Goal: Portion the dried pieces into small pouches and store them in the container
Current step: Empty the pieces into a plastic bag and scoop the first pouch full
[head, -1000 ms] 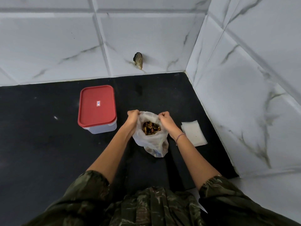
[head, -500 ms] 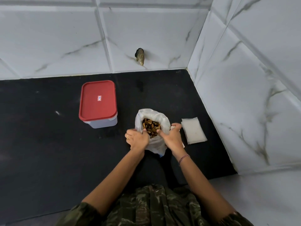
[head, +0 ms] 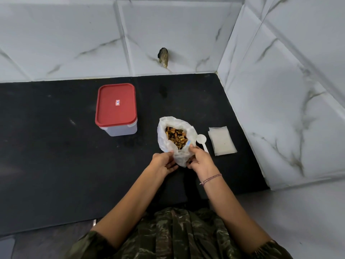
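Our left hand (head: 163, 163) and right hand (head: 200, 161) are close together, each with fingers curled into the near side of the white plastic bag (head: 164, 141). The bag stands open between and just beyond them on the black counter (head: 56, 156), with the dried pieces (head: 176, 137) showing in its mouth. Just right of the bag lies a white spoon (head: 201, 140), then a stack of small pouches (head: 222, 141); the container (head: 119, 130), red lid (head: 115, 104) on, stands to the far left.
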Available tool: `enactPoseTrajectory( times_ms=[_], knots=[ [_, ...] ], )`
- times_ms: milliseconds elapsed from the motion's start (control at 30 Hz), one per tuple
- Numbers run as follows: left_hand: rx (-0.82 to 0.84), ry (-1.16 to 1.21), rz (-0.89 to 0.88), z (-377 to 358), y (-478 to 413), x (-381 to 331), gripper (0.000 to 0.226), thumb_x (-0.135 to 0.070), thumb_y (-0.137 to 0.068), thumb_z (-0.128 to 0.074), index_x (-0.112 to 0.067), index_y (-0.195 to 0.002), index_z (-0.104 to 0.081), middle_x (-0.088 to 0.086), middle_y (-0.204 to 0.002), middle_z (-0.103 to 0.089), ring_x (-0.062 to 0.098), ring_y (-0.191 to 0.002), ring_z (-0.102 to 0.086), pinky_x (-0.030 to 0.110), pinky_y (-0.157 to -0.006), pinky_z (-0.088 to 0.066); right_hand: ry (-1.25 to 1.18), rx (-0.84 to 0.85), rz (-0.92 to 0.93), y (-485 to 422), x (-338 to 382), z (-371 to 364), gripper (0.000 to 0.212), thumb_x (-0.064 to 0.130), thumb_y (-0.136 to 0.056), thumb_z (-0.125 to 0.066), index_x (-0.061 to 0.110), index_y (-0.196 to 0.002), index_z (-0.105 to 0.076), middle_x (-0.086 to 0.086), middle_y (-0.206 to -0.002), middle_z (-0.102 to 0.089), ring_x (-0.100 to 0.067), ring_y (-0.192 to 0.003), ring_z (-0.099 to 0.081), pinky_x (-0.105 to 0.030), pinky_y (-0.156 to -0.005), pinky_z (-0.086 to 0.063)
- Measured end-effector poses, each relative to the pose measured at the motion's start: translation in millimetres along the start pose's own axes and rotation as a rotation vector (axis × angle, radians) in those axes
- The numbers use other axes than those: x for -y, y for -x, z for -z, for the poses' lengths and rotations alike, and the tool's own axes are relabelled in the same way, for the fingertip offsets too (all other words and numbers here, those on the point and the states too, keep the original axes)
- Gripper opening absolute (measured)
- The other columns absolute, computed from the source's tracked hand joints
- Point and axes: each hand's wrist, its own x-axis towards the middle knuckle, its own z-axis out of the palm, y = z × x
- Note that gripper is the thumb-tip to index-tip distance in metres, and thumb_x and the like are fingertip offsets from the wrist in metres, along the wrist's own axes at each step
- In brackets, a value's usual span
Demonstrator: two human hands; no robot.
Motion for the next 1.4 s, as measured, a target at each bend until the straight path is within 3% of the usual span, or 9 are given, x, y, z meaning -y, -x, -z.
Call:
enactPoseTrajectory(
  times_ms=[133,233,367,600,667,800,900,1033,1400],
  knots=[
    [-0.011,0.159,-0.079,3,3,-3,0.035,0.003,-0.097,-0.044,0.006,-0.132,-0.044,0.024,-0.112,-0.059,0.029,-0.077,-0.062,0.041,-0.059,-0.052,-0.190,0.004,-0.029,8,3,-6,0.030,-0.002,-0.097,-0.041,0.003,-0.124,-0.051,-0.020,-0.131,-0.051,-0.038,-0.122,-0.048,-0.053,-0.091,-0.042],
    [-0.011,0.278,-0.107,2,8,-7,0.035,0.006,-0.098,-0.031,0.007,-0.130,-0.046,0.027,-0.123,-0.055,0.034,-0.094,-0.060,0.044,-0.076,-0.051,-0.304,0.007,-0.035,7,2,-3,0.043,-0.010,-0.094,-0.029,-0.001,-0.135,-0.040,-0.027,-0.139,-0.040,-0.045,-0.127,-0.041,-0.061,-0.100,-0.035],
    [-0.043,0.329,-0.078,-3,12,-8,0.043,0.004,-0.096,-0.023,0.003,-0.131,-0.048,0.024,-0.124,-0.055,0.040,-0.115,-0.055,0.052,-0.080,-0.048,-0.248,0.014,-0.070,10,2,-5,0.052,-0.011,-0.088,-0.022,0.003,-0.132,-0.045,-0.025,-0.136,-0.045,-0.042,-0.124,-0.045,-0.057,-0.093,-0.041],
    [-0.070,0.181,-0.094,-1,5,2,0.042,0.003,-0.094,-0.029,-0.005,-0.128,-0.052,0.019,-0.122,-0.056,0.038,-0.115,-0.056,0.053,-0.091,-0.050,0.075,0.096,-0.002,6,-5,-2,0.036,0.015,-0.087,-0.039,0.011,-0.120,-0.053,-0.019,-0.113,-0.060,-0.036,-0.105,-0.058,-0.051,-0.091,-0.048],
    [-0.082,0.090,-0.106,2,-4,8,0.041,0.003,-0.091,-0.036,-0.003,-0.131,-0.046,0.017,-0.122,-0.057,0.036,-0.111,-0.058,0.049,-0.089,-0.053,0.387,0.019,0.149,-4,-11,1,0.044,0.028,-0.088,-0.045,0.011,-0.128,-0.047,-0.015,-0.123,-0.055,-0.030,-0.108,-0.056,-0.047,-0.094,-0.049],
    [-0.308,-0.162,-0.330,7,-7,7,0.045,-0.003,-0.088,-0.053,-0.010,-0.130,-0.037,0.014,-0.131,-0.043,0.029,-0.117,-0.049,0.044,-0.098,-0.048,1.327,-0.250,0.841,-5,-15,17,0.063,0.043,-0.096,-0.043,0.005,-0.143,-0.026,-0.012,-0.141,-0.029,-0.026,-0.126,-0.034,-0.034,-0.098,-0.039],
    [-0.423,-0.340,-0.702,11,0,-5,0.055,-0.013,-0.085,-0.064,-0.008,-0.134,-0.038,0.014,-0.133,-0.039,0.028,-0.120,-0.044,0.043,-0.101,-0.043,1.391,-0.181,1.147,-4,2,16,0.060,0.035,-0.096,-0.047,0.013,-0.147,-0.024,-0.007,-0.145,-0.030,-0.022,-0.130,-0.031,-0.031,-0.103,-0.036],
    [-0.372,-0.656,-1.012,1,-5,-25,0.056,-0.022,-0.088,-0.065,-0.009,-0.137,-0.040,0.012,-0.136,-0.044,0.022,-0.122,-0.046,0.026,-0.092,-0.039,1.411,0.066,1.233,-21,18,-3,0.050,0.019,-0.095,-0.052,0.017,-0.143,-0.036,-0.002,-0.141,-0.041,-0.020,-0.126,-0.040,-0.027,-0.102,-0.037],
    [-0.311,-0.756,-0.845,-5,-36,-67,0.027,-0.018,-0.100,-0.046,-0.001,-0.094,-0.066,0.007,-0.081,-0.062,0.019,-0.076,-0.058,0.029,-0.066,-0.045,1.369,0.099,1.172,-53,40,-39,0.029,0.006,-0.094,-0.049,0.012,-0.118,-0.064,-0.005,-0.111,-0.067,-0.016,-0.102,-0.062,-0.021,-0.085,-0.046]
  ],
)
